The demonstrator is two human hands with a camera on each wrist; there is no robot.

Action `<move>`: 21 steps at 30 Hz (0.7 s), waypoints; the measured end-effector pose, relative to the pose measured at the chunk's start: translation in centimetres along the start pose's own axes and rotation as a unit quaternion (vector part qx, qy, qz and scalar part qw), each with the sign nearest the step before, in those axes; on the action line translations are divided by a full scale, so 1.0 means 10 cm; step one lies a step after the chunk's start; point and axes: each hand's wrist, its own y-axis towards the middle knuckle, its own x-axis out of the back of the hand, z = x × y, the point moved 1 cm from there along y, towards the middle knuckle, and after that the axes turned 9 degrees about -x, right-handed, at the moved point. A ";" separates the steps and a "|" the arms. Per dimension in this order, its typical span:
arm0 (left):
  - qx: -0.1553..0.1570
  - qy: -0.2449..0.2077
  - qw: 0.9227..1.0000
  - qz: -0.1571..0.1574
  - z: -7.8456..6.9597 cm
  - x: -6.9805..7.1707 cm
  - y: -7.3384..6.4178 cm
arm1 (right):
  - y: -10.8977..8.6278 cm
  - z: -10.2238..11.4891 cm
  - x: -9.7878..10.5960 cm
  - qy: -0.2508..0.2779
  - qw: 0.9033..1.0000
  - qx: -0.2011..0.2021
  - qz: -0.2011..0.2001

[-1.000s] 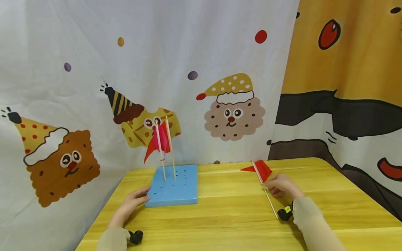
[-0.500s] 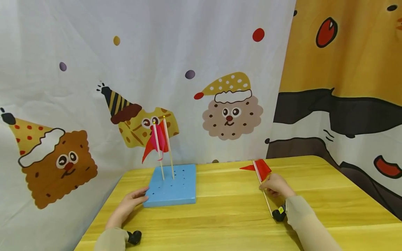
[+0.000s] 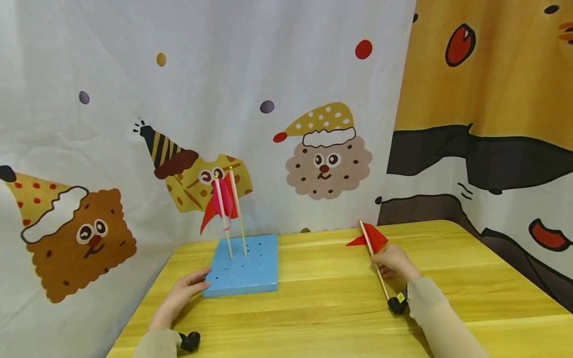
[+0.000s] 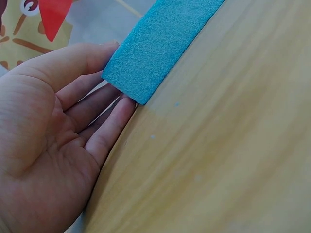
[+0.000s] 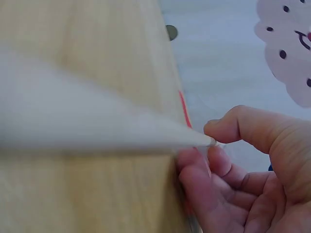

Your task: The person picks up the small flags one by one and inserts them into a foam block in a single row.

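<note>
A blue foam board [image 3: 264, 278] with small holes lies on the table. Two thin sticks stand in it, bearing a pink flag [image 3: 224, 194] and a red flag [image 3: 208, 214]. Against the board's left side rests my left hand [image 3: 181, 296], fingers extended. In the left wrist view, thumb and fingertips touch the end of the foam [image 4: 155, 53]. My right hand [image 3: 395, 261] pinches the stick of another red flag [image 3: 375, 238] between thumb and fingers, cloth end away from me. In the right wrist view that stick [image 5: 97, 116] looms large and blurred, hiding part of the table.
The wooden table [image 3: 322, 298] extends between both hands. Behind it hangs a white curtain [image 3: 309, 59] printed with cartoon biscuits, and an orange and black printed cloth [image 3: 483, 99] hangs at the right.
The head view has turned slightly right. My right hand has raised the flag's cloth end a little, so its stick now tilts upward. My left hand stays at the board.
</note>
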 end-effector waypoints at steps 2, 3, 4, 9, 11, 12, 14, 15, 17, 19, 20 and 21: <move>0.000 0.003 1.000 -0.001 0.01 0.01 -0.01 | 0.00 -0.01 0.00 0.021 1.000 0.000 0.007; 0.001 0.005 1.000 -0.002 0.00 0.01 -0.01 | 0.01 -0.02 0.01 0.034 0.999 -0.003 0.012; 0.002 0.003 1.000 -0.006 0.00 0.01 -0.01 | 0.02 -0.02 0.01 0.044 0.999 -0.005 0.017; 0.001 -0.002 1.000 0.000 -0.01 -0.01 -0.01 | 0.09 -0.08 0.04 0.064 0.997 -0.005 0.039; 0.000 -0.002 1.000 0.000 0.00 -0.01 0.00 | 0.11 -0.09 0.05 0.076 0.996 -0.002 0.054; -0.001 -0.001 1.000 -0.001 0.00 -0.01 0.00 | 0.11 -0.08 0.05 0.081 0.995 -0.001 0.061; -0.003 0.003 1.000 -0.006 0.01 0.00 0.02 | 0.11 -0.07 0.06 0.094 0.993 0.002 0.074; -0.004 0.003 1.000 -0.006 0.01 0.00 0.02 | 0.11 -0.06 0.07 0.096 0.992 0.005 0.079; -0.004 0.003 1.000 -0.006 0.02 0.00 0.03 | 0.09 -0.03 0.09 0.095 0.992 0.006 0.084; -0.001 -0.002 1.000 -0.007 0.02 0.00 0.03 | 0.09 0.00 0.10 0.100 0.991 0.004 0.083; 0.001 -0.003 1.000 -0.007 0.02 0.00 0.03 | 0.09 0.02 0.10 0.101 0.991 0.005 0.083; 0.001 -0.002 1.000 -0.004 0.02 0.00 0.03 | 0.08 0.04 0.11 0.104 0.991 0.007 0.082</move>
